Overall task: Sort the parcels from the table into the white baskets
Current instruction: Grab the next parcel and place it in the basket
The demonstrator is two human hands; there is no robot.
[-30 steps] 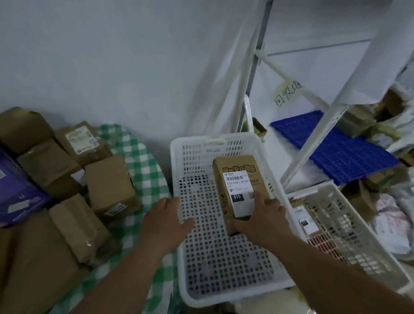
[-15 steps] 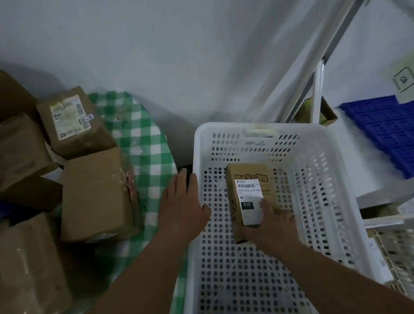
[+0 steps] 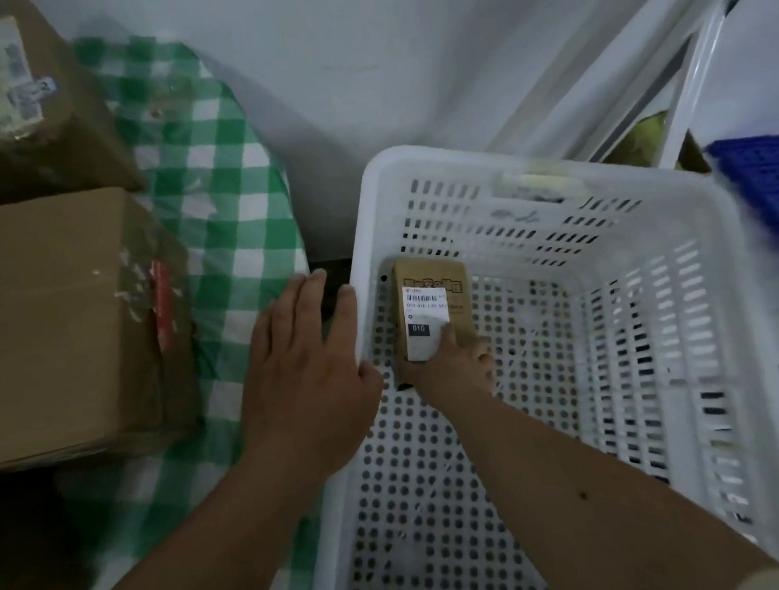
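Observation:
A small brown parcel (image 3: 433,287) with a white barcode label marked 010 lies low inside the white perforated basket (image 3: 625,234), near its far left corner. My right hand (image 3: 456,368) reaches down into the basket and grips the parcel's near end. My left hand (image 3: 305,368) rests flat with fingers spread on the basket's left rim, partly over the table edge. Two brown cardboard parcels sit on the table: a large box (image 3: 61,324) at the left and another with a label (image 3: 15,103) behind it.
The table carries a green and white checked cloth (image 3: 225,177). A white metal shelf frame (image 3: 693,75) stands behind the basket, with a blue plastic panel (image 3: 764,189) at the right edge. A white wall is beyond.
The view has dropped and closed in on the basket. My right hand has carried the parcel lower, toward the basket's far left corner. My left hand stays at the left rim.

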